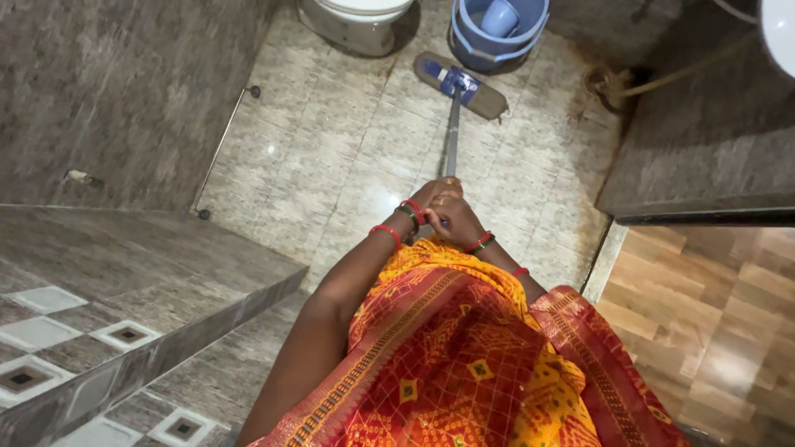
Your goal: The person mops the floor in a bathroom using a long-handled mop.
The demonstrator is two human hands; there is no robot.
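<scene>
Both hands grip the upper end of a mop handle (452,136): left hand (429,197) wrapped around it, right hand (454,220) closed on it just beside, the two touching. Red and green bangles sit on both wrists. Handle runs away from the body to a flat mop head (462,85) lying on the tiled floor (331,149). Mop head rests just beside a blue bucket (497,33), near a toilet base (352,25).
</scene>
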